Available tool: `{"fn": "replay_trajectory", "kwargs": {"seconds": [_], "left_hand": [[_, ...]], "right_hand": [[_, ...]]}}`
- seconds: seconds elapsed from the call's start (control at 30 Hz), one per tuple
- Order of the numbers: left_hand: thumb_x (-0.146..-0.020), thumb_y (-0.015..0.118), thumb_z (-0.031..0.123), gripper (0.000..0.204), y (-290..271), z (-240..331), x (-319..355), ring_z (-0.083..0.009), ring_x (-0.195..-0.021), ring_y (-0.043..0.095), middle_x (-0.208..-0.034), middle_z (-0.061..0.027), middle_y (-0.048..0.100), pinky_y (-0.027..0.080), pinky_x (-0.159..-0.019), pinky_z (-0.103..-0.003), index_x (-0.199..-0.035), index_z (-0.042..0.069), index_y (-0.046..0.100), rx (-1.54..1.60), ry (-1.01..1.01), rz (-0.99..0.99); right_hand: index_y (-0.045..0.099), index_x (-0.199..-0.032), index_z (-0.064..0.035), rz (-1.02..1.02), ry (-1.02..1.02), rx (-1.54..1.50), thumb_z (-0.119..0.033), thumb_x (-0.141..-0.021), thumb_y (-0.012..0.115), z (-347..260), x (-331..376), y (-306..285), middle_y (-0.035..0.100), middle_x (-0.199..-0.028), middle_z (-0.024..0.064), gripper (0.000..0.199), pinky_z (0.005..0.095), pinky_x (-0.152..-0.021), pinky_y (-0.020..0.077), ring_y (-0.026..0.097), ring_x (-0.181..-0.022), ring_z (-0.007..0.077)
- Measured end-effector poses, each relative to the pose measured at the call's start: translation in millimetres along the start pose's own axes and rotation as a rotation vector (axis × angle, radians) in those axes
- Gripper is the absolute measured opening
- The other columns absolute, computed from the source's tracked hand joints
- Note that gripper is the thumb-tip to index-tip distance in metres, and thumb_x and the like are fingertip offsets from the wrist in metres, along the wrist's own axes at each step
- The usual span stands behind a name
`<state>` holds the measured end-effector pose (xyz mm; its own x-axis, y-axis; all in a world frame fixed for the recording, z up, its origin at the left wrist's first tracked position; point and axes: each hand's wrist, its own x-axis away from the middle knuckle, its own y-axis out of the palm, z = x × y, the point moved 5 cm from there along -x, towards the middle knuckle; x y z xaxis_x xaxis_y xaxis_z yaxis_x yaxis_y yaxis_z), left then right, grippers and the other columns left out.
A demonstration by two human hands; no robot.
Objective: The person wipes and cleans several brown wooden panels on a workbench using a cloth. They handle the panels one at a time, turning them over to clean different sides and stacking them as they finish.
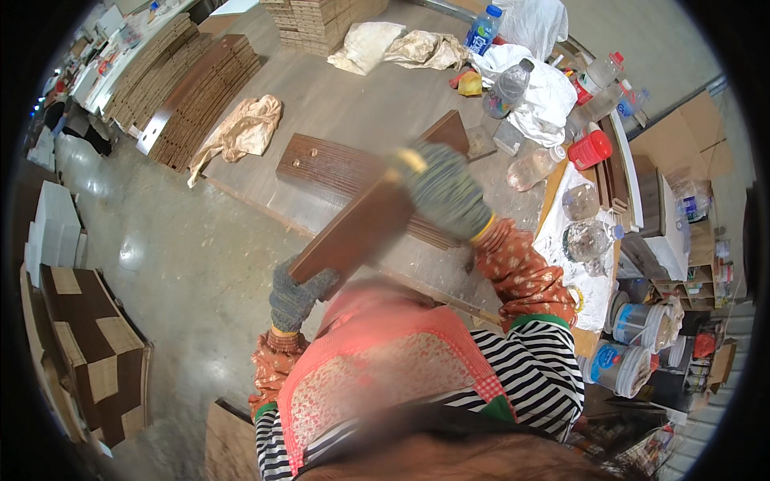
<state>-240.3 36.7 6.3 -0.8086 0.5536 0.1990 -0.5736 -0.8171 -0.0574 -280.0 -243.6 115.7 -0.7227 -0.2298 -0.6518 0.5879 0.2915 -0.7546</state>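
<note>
A long brown wooden board [353, 228] slants up and to the right in front of my body. My left hand [299, 295], in a grey knit glove, is closed round its lower left end. My right hand [441, 188], gloved alike, is curled at the board's far upper part and blurred by motion. A small yellow patch shows at its fingers; whether it is a held thing or the glove I cannot tell. Behind the held board, a stack of similar brown boards [333, 166] lies on the worktable [277, 192]. Another board's end [445, 132] sticks out beyond my right hand.
A crumpled beige cloth [245, 132] lies at the table's left edge. Tall board stacks [196, 92] stand far left. Bottles, including a red-capped one [589, 150], and white rags [537, 104] crowd the right side. Plastic buckets [618, 367] stand at the right; wrapped boards [92, 345] at the left.
</note>
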Motion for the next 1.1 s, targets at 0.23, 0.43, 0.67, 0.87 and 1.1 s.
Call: {"fn": "replay_trajectory", "kwargs": {"seconds": [0.23,0.43,0.67,0.87,1.1], "left_hand": [[-0.083,0.083,0.022,0.030,1.4,11.3,-4.4,-0.0102,-0.059,0.062,-0.072,-0.0051,0.070,0.049,-0.052,-0.028,-0.098,-0.002,0.074,-0.046,0.042,0.055],[-0.082,0.083,0.020,0.029,-5.9,13.3,-2.8,-0.0111,-0.058,0.060,-0.071,-0.0049,0.069,0.047,-0.052,-0.029,-0.097,-0.003,0.074,-0.141,0.051,0.054],[-0.079,0.084,0.021,0.032,-5.1,13.2,-0.8,-0.0118,-0.062,0.062,-0.075,-0.0044,0.070,0.048,-0.055,-0.030,-0.100,-0.002,0.075,-0.096,0.020,0.120],[-0.077,0.085,0.020,0.032,-8.3,5.6,2.1,-0.0124,-0.062,0.062,-0.076,-0.0039,0.071,0.049,-0.056,-0.029,-0.098,-0.001,0.075,-0.069,-0.002,0.201],[-0.081,0.084,0.023,0.033,-13.7,-14.3,-1.8,-0.0120,-0.064,0.063,-0.079,-0.0043,0.072,0.051,-0.058,-0.030,-0.103,0.000,0.074,-0.131,0.135,0.250]], "right_hand": [[0.068,-0.116,-0.0076,-0.227,0.029,-0.174,-0.023,-0.096,0.063,-40.7,-4.8,40.9,0.067,-0.109,0.0124,0.025,0.0463,-0.074,0.0559,0.068,-0.090,0.0335],[0.066,-0.123,-0.0119,-0.127,0.036,-0.131,-0.027,-0.099,0.060,-29.0,5.4,43.3,0.067,-0.111,0.0093,0.029,0.0462,-0.083,0.0533,0.066,-0.095,0.0301],[0.069,-0.129,-0.0153,-0.435,0.244,0.470,-0.021,-0.099,0.058,149.0,28.8,-5.4,0.062,-0.139,0.0138,0.033,0.0457,-0.108,0.0463,0.060,-0.125,0.0349],[0.069,-0.131,-0.0119,-0.058,0.661,0.108,-0.023,-0.091,0.072,187.2,43.6,-32.9,0.065,-0.133,0.0158,0.041,0.0460,-0.105,0.0479,0.060,-0.123,0.0379],[0.069,-0.131,-0.0125,-0.120,0.025,0.404,-0.018,-0.094,0.070,139.2,42.0,-18.5,0.064,-0.134,0.0148,0.038,0.0455,-0.110,0.0447,0.057,-0.128,0.0371]]}}
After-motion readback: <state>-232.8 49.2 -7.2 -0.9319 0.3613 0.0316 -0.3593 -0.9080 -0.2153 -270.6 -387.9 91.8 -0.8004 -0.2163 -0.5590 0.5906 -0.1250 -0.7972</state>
